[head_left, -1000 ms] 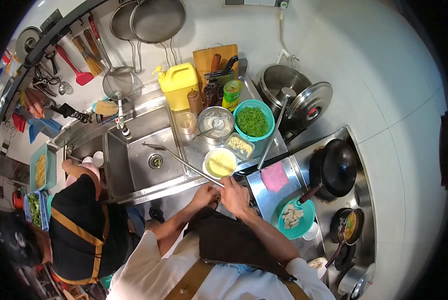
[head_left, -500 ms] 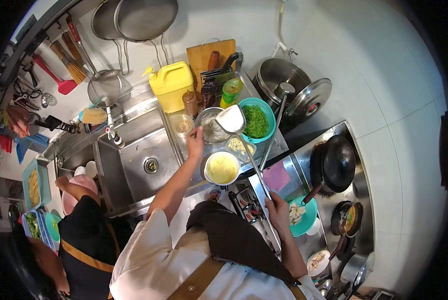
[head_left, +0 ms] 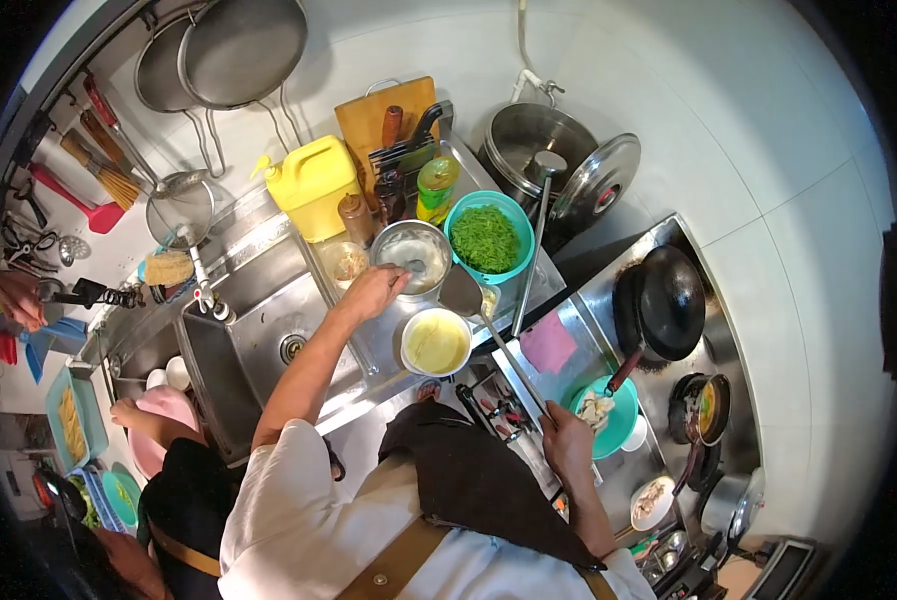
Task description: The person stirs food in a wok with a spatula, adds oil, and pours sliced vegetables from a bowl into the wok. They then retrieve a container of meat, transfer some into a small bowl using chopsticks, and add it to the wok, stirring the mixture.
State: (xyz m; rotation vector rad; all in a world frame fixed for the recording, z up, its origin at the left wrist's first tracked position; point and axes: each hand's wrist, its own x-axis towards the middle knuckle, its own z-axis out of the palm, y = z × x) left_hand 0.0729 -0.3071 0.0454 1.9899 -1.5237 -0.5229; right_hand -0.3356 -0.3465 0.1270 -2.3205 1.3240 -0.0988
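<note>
With its fingers closed on a small metal spoon (head_left: pixel 416 267), my left hand (head_left: pixel 377 292) is at the near rim of a steel bowl (head_left: pixel 412 236) coated with white paste. My right hand (head_left: pixel 567 438) grips the long handle of a wok spatula (head_left: pixel 462 291). The spatula's head, dark from this side, hovers between the steel bowl and a white tub of pale yellow mixture (head_left: pixel 436 342). It partly covers a small dish of chopped pieces (head_left: pixel 490 299). A turquoise bowl of chopped greens (head_left: pixel 486 240) stands just beyond.
A sink (head_left: pixel 259 340) lies to the left, where a co-worker's hand (head_left: pixel 125 411) is by a pink basin (head_left: pixel 159 425). At right are a wok (head_left: pixel 669 305), a small pan (head_left: pixel 711 410) and a turquoise bowl (head_left: pixel 619 420). Behind stand a yellow jug (head_left: pixel 314 190), knives and a pot (head_left: pixel 534 130).
The spatula head, which carried white paste over the steel bowl, has come down toward me and turned its dark side up. My left hand has moved slightly, with the spoon now showing in the bowl.
</note>
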